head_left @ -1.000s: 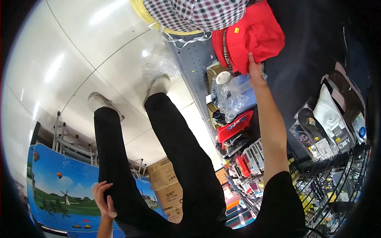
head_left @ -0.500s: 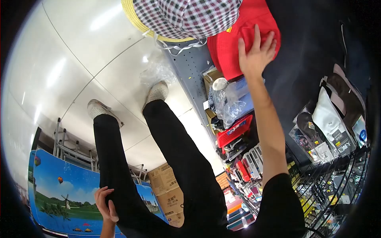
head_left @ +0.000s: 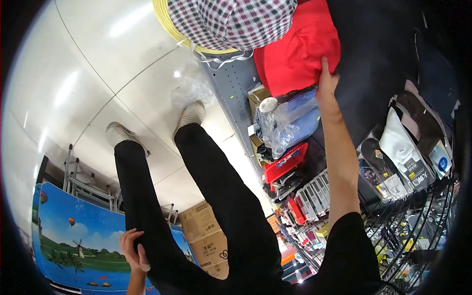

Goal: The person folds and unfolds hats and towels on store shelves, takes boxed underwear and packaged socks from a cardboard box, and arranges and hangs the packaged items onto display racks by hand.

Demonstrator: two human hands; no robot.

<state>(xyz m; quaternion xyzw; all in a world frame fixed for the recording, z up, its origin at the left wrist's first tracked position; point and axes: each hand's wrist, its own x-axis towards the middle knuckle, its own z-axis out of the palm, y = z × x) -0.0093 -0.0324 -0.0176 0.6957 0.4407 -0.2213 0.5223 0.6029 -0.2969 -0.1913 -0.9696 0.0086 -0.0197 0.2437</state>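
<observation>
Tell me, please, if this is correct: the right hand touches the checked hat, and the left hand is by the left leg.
Not quite: the head view shows the right hand touching the red hat, not the checked hat. The left hand is by the left leg, as you say.

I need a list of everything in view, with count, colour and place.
Checked hat: one, white-dark with yellow brim, top
Red hat: at least one, red, beside it
Shelf: one, grey, by hats
Floor: one, pale, upper left
Plastic film: one, clear, on floor
Bagged goods: several, clear, below hats
Basket: one, red, centre right
Socks: several, white and dark, right
Small packets: many, mixed, lower right
Cartons: at least two, brown, lower centre
Picture board: at least one, blue-green, lower left
Metal frames: several, silver, behind board
Shoes: two, pale, on floor
Trousers: one pair, black, centre
Left hand: one, bare, at trousers
Right hand: one, bare, at red hat
</observation>
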